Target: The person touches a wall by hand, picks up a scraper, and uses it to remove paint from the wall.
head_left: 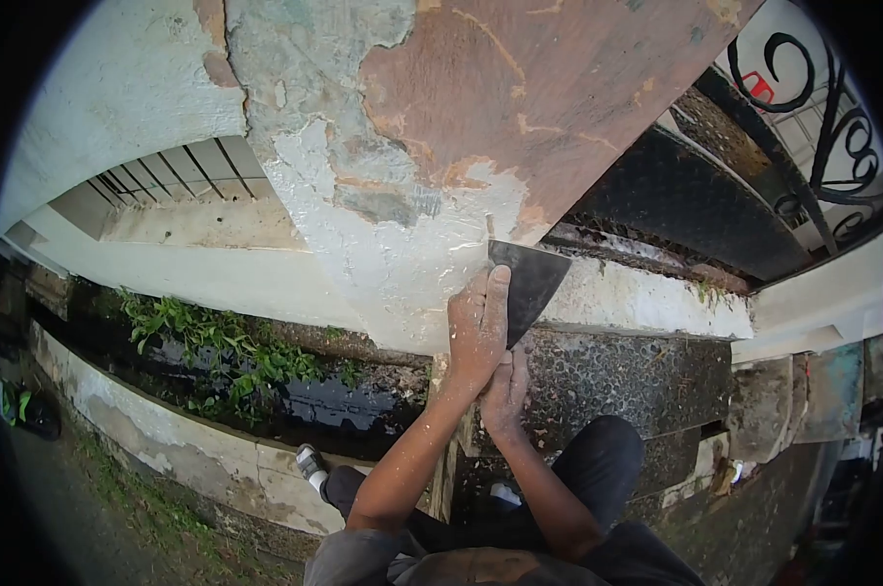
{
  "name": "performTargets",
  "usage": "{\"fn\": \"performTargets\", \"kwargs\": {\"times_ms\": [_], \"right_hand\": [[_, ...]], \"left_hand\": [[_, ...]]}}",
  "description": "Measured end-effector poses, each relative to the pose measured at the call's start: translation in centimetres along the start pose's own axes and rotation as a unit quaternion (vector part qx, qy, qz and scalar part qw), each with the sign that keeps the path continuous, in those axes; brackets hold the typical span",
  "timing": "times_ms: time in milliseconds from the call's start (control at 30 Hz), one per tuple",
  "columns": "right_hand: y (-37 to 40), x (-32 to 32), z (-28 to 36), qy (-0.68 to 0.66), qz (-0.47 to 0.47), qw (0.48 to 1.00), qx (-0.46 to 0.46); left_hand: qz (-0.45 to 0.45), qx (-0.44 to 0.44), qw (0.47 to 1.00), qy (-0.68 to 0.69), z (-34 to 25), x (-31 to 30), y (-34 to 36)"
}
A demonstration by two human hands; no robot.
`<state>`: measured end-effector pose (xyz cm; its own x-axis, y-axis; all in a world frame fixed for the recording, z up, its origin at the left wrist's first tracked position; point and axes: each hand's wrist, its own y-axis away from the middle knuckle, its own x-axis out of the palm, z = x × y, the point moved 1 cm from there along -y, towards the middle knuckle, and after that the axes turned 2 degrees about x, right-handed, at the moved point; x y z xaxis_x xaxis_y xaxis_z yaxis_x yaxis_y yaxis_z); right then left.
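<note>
A wide scraper with a dark, flat blade meets the flaking paint of the wall pillar. My left hand is closed around the scraper near its blade, one digit stretched along the metal. Just below it, my right hand is closed at the handle end, and the handle itself is hidden by my hands. Pale dust and flecks cover both hands and forearms. On the pillar, white paint gives way to bare grey and reddish-brown patches above the blade.
A drain channel with dark water and green plants runs at the left, bordered by a low concrete wall. A rough slab lies at the right. Above it are a black gate and curled ironwork.
</note>
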<state>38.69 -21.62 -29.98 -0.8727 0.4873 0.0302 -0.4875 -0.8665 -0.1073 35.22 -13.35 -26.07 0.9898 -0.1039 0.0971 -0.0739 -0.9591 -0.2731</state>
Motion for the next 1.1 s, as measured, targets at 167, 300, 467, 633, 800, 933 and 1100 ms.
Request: {"fn": "performTargets", "kwargs": {"times_ms": [167, 300, 467, 633, 800, 933, 1100], "right_hand": [[0.1, 0.0, 0.2, 0.023, -0.001, 1.000, -0.004], [-0.4, 0.3, 0.5, -0.041, 0.013, 0.999, 0.027], [-0.1, 0.3, 0.5, -0.004, 0.010, 1.000, -0.012], [-1.0, 0.3, 1.6, 0.021, 0.021, 0.999, -0.027], [-0.1, 0.4, 0.9, -0.010, 0.017, 1.000, 0.000], [0.0, 0.9, 2.2, -0.023, 0.007, 1.000, 0.004], [-0.4, 0.1, 1.4, -0.036, 0.032, 0.999, 0.005]], "left_hand": [[0.000, -0.013, 1.000, 0.004, -1.2, -0.3, -0.4], [0.001, -0.001, 1.000, 0.003, -1.0, -0.2, -1.1], [-0.005, -0.003, 1.000, 0.014, -1.0, -0.4, -0.5], [-0.014, 0.010, 1.000, 0.012, -1.7, -0.3, -1.4], [-0.015, 0.023, 1.000, -0.009, -1.0, -0.2, -1.1], [-0.013, 0.000, 1.000, 0.019, -3.0, -0.4, -1.3], [-0.021, -0.004, 0.999, 0.034, -2.8, -0.1, -1.7]]}}
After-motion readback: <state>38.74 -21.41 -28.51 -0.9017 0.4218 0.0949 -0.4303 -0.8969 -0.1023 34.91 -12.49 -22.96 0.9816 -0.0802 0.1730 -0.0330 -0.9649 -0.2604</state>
